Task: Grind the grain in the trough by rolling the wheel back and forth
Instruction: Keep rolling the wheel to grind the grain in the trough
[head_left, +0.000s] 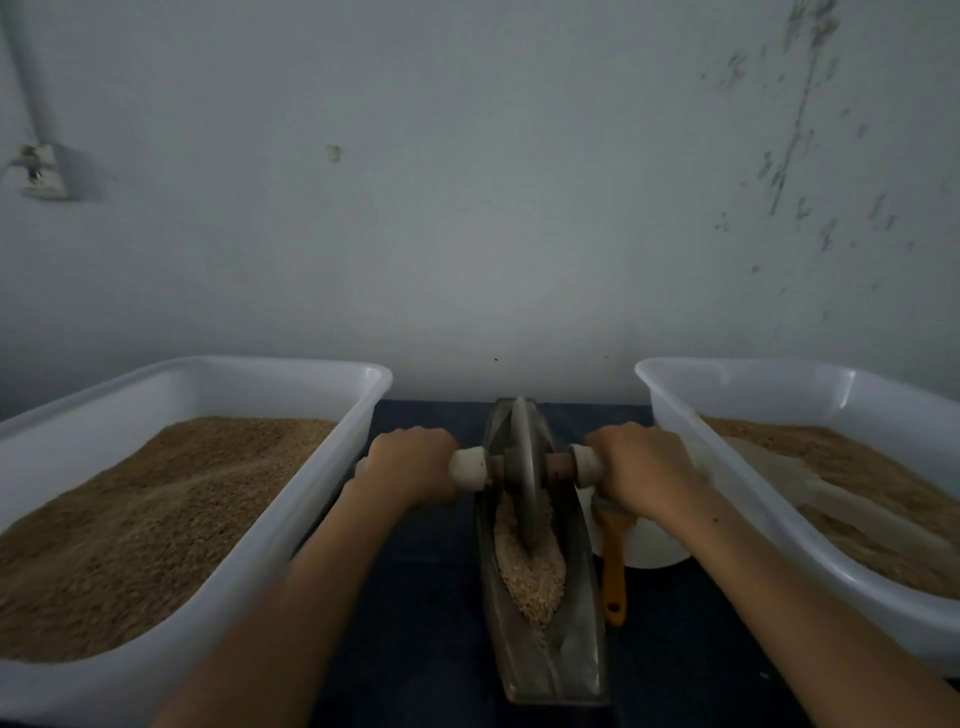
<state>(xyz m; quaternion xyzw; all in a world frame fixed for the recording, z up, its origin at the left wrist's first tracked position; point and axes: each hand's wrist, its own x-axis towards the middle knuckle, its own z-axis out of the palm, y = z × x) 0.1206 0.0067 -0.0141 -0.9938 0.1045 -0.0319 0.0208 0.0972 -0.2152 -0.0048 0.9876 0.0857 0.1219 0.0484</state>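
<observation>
Upright metal wheel (523, 467) stands in the long trough (571, 654), grain (530, 571) nearside.

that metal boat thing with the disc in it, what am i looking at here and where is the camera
The single picture comes from a camera worn on the person's head, looking forward and down, so both forearms reach in from below. The narrow metal trough is a hand grinder. A metal wheel stands upright in its groove on an axle with pale handles. The left hand grips one handle and the right hand the other, to roll the wheel along. Pale crushed grain lies in the groove on the near side of the wheel. On either side sits a white tub of brown grain, the left tub and the right tub. An orange-handled tool lies beside the trough.
</observation>
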